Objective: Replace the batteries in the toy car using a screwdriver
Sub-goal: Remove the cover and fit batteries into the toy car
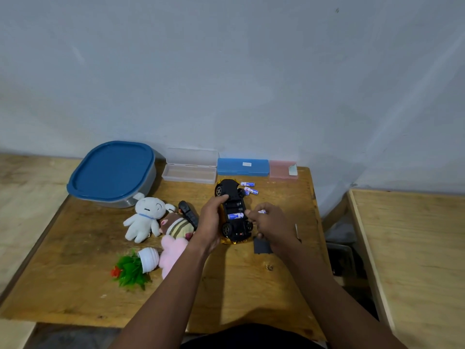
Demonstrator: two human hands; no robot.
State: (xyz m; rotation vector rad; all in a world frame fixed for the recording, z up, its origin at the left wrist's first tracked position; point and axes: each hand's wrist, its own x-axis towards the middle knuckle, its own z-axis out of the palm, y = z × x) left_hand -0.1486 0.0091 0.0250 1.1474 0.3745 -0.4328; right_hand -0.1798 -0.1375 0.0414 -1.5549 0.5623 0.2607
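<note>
While the toy car [234, 210] lies belly-up near the middle of the wooden table [239, 285], the left hand [211, 220] grips its left flank, fingers curled over the chassis. A seated battery [236, 216] lies across the open compartment. The right hand [271, 222] pinches a loose battery [262, 211] just beside the car's right side. The black cover [261, 246] lies flat below that hand. Two spare batteries [249, 187] lie beyond the car, short of the blue case [242, 167] at the far edge. Soft toys [146, 217] crowd the left; bare board lies open toward the near and right edges
</note>
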